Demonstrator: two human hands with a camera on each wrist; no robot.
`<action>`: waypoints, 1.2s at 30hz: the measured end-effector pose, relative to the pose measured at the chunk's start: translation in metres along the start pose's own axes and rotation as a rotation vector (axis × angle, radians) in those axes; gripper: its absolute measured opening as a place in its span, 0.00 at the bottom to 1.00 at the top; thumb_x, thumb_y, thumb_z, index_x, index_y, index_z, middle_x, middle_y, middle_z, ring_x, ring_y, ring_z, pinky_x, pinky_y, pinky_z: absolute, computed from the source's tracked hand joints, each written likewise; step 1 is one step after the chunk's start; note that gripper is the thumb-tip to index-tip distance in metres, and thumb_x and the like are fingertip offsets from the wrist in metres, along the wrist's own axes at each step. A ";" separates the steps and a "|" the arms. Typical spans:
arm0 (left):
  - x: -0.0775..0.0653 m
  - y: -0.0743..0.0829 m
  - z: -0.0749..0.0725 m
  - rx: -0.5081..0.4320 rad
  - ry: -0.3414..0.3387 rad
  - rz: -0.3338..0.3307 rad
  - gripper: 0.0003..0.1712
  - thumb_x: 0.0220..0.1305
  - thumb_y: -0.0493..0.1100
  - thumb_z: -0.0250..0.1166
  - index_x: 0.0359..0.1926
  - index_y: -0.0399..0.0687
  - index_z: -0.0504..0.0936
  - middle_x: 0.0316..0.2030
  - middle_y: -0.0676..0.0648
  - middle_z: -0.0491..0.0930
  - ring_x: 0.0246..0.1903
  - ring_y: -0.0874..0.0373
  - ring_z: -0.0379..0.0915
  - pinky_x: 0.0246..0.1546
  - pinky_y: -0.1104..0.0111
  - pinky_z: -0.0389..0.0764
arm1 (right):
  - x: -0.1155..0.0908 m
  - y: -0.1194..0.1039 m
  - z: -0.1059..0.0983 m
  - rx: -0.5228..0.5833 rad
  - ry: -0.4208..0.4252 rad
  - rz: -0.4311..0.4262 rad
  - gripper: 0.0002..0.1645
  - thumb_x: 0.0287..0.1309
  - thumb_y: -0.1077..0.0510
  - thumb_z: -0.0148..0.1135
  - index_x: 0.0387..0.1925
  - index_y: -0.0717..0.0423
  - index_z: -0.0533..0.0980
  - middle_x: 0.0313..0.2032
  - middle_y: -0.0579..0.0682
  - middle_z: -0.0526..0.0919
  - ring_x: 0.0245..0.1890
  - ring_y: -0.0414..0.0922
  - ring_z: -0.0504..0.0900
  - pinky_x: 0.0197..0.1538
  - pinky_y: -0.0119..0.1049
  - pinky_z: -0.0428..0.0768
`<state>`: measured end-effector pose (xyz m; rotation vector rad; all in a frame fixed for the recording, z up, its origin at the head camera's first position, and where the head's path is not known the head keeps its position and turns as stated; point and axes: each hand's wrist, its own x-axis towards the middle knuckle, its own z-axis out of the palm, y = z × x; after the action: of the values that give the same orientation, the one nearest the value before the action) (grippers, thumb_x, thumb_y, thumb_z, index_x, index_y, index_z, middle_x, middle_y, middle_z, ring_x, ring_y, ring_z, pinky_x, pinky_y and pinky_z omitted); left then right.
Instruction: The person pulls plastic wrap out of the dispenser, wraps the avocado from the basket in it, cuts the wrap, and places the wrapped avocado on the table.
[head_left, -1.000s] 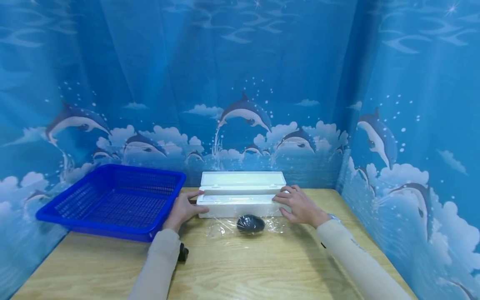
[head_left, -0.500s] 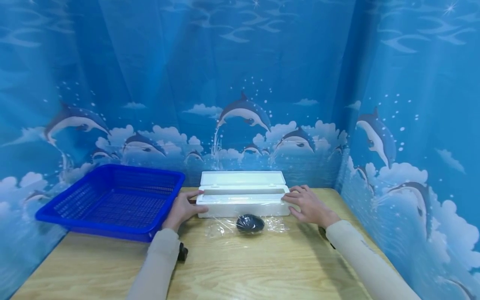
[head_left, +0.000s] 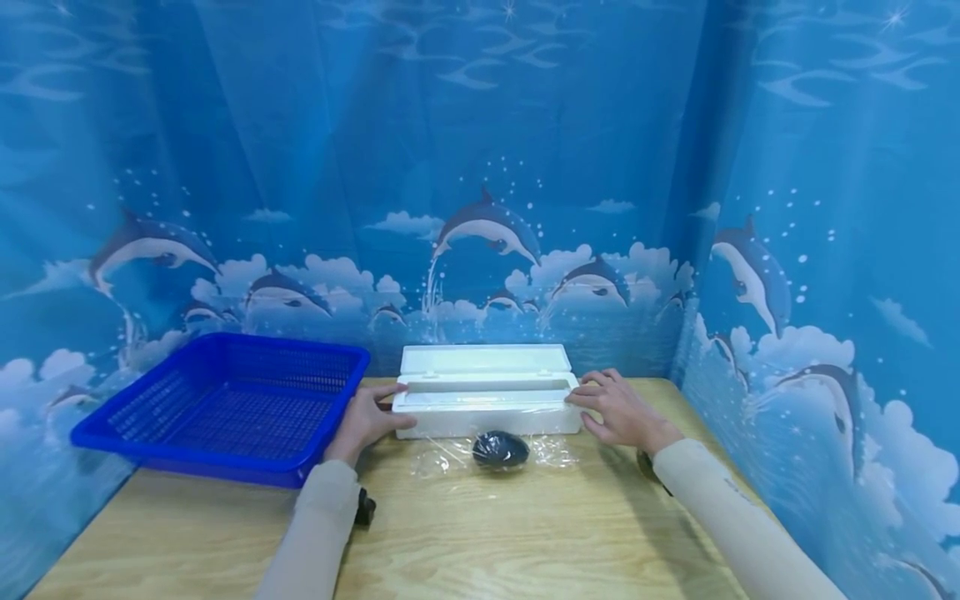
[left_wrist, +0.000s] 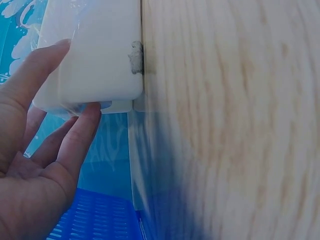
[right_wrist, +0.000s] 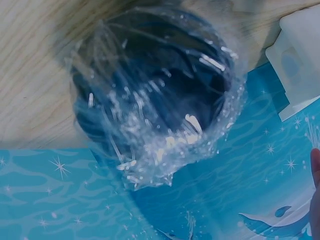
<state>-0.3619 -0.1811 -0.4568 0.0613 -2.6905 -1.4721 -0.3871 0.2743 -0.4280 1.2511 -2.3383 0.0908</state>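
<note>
A long white cling film box point(head_left: 487, 422) lies across the table with its lid point(head_left: 486, 359) raised at the back. My left hand point(head_left: 365, 421) grips its left end. In the left wrist view, the thumb of that left hand point(left_wrist: 37, 150) lies on the white casing and a fingertip presses its end. My right hand point(head_left: 617, 408) has fingertips at the box's right end, thumb lower in front; I cannot tell whether they pinch anything. Before the box sits a dark rounded object point(head_left: 501, 449) under crinkled clear film point(head_left: 553, 451). Up close in the right wrist view, the film-covered object point(right_wrist: 165, 95) looks bowl-like.
A blue plastic basket point(head_left: 217, 467) with slotted sides stands left of the box, near my left hand. The wooden table point(head_left: 480, 542) stretches toward me. Behind and to the right, a dolphin-printed blue curtain point(head_left: 480, 125) hangs close to the table's edges.
My right hand has slid a little rightward along the box to its right end, then stayed there. The left hand, box and film-covered object keep their places.
</note>
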 end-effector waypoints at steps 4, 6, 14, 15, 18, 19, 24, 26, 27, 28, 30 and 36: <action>-0.001 0.000 -0.001 -0.012 -0.003 0.000 0.41 0.49 0.47 0.83 0.66 0.53 0.80 0.70 0.38 0.75 0.61 0.40 0.80 0.63 0.50 0.81 | -0.002 0.002 -0.002 -0.027 0.017 -0.010 0.19 0.54 0.61 0.71 0.50 0.53 0.86 0.44 0.49 0.91 0.51 0.55 0.81 0.53 0.57 0.76; -0.001 -0.001 -0.002 -0.004 -0.002 0.004 0.41 0.50 0.48 0.83 0.66 0.54 0.80 0.70 0.38 0.74 0.62 0.40 0.80 0.63 0.50 0.81 | -0.004 0.004 -0.003 -0.043 0.025 -0.005 0.20 0.52 0.62 0.71 0.49 0.53 0.87 0.44 0.49 0.91 0.50 0.55 0.81 0.52 0.57 0.76; -0.002 0.000 -0.002 -0.038 -0.015 0.047 0.39 0.51 0.43 0.82 0.66 0.49 0.81 0.72 0.38 0.72 0.63 0.38 0.78 0.62 0.50 0.82 | -0.006 0.005 -0.005 -0.065 -0.023 0.026 0.19 0.57 0.59 0.70 0.52 0.53 0.86 0.47 0.49 0.91 0.52 0.54 0.81 0.52 0.56 0.77; -0.003 0.000 -0.002 -0.039 -0.018 0.049 0.39 0.51 0.43 0.82 0.66 0.48 0.81 0.72 0.37 0.72 0.63 0.38 0.78 0.62 0.50 0.82 | -0.006 0.004 -0.005 -0.068 -0.027 0.029 0.19 0.57 0.59 0.70 0.52 0.53 0.86 0.47 0.49 0.91 0.52 0.54 0.81 0.52 0.56 0.77; -0.004 0.001 -0.002 -0.026 -0.014 0.062 0.40 0.51 0.44 0.82 0.66 0.47 0.80 0.71 0.37 0.73 0.63 0.38 0.78 0.63 0.49 0.80 | -0.006 0.002 -0.005 -0.074 -0.042 0.043 0.19 0.57 0.59 0.70 0.51 0.52 0.86 0.47 0.48 0.91 0.52 0.53 0.81 0.53 0.56 0.77; -0.004 0.001 -0.002 -0.026 -0.011 0.065 0.40 0.50 0.44 0.83 0.65 0.47 0.80 0.70 0.37 0.73 0.63 0.38 0.77 0.64 0.49 0.80 | -0.005 0.001 -0.005 -0.078 -0.049 0.047 0.19 0.58 0.58 0.70 0.52 0.51 0.86 0.47 0.48 0.91 0.52 0.53 0.81 0.53 0.55 0.78; -0.005 0.002 -0.003 -0.014 -0.013 0.096 0.40 0.51 0.45 0.82 0.66 0.45 0.80 0.70 0.35 0.73 0.64 0.37 0.76 0.66 0.48 0.78 | -0.003 -0.002 -0.008 -0.096 -0.069 0.064 0.18 0.58 0.58 0.69 0.51 0.51 0.86 0.47 0.48 0.90 0.52 0.52 0.81 0.53 0.54 0.77; -0.005 0.003 -0.004 0.003 -0.017 0.100 0.39 0.52 0.46 0.82 0.66 0.45 0.80 0.70 0.35 0.73 0.65 0.37 0.76 0.67 0.48 0.77 | -0.002 -0.003 -0.008 -0.098 -0.081 0.076 0.18 0.58 0.57 0.69 0.51 0.51 0.86 0.47 0.48 0.90 0.51 0.51 0.81 0.52 0.54 0.77; -0.004 0.003 -0.004 0.016 -0.023 0.095 0.39 0.53 0.47 0.81 0.66 0.46 0.79 0.70 0.35 0.73 0.66 0.37 0.75 0.68 0.47 0.76 | -0.002 -0.003 -0.008 -0.105 -0.089 0.084 0.18 0.59 0.57 0.69 0.52 0.51 0.86 0.47 0.48 0.90 0.52 0.51 0.81 0.53 0.54 0.77; -0.005 0.005 -0.004 0.020 -0.035 0.088 0.39 0.55 0.48 0.80 0.67 0.45 0.79 0.71 0.35 0.72 0.66 0.36 0.74 0.68 0.47 0.76 | -0.002 -0.004 -0.008 -0.111 -0.094 0.088 0.18 0.59 0.57 0.69 0.52 0.50 0.86 0.48 0.48 0.90 0.52 0.52 0.81 0.53 0.54 0.77; -0.005 0.008 -0.005 0.047 -0.049 0.067 0.40 0.57 0.51 0.79 0.69 0.47 0.77 0.71 0.35 0.71 0.68 0.35 0.71 0.69 0.45 0.74 | -0.001 -0.007 -0.007 -0.124 -0.090 0.090 0.18 0.60 0.57 0.69 0.52 0.51 0.85 0.50 0.51 0.89 0.53 0.53 0.81 0.54 0.55 0.78; -0.016 0.043 0.005 0.137 0.116 0.247 0.34 0.57 0.44 0.77 0.64 0.40 0.80 0.68 0.30 0.73 0.69 0.31 0.66 0.71 0.38 0.67 | 0.013 -0.036 -0.007 -0.086 0.022 0.020 0.18 0.55 0.59 0.72 0.49 0.54 0.86 0.49 0.53 0.89 0.53 0.54 0.82 0.54 0.56 0.80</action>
<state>-0.3460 -0.1528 -0.4236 -0.1669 -2.5905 -1.1771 -0.3615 0.2454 -0.4222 1.1790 -2.3109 0.0105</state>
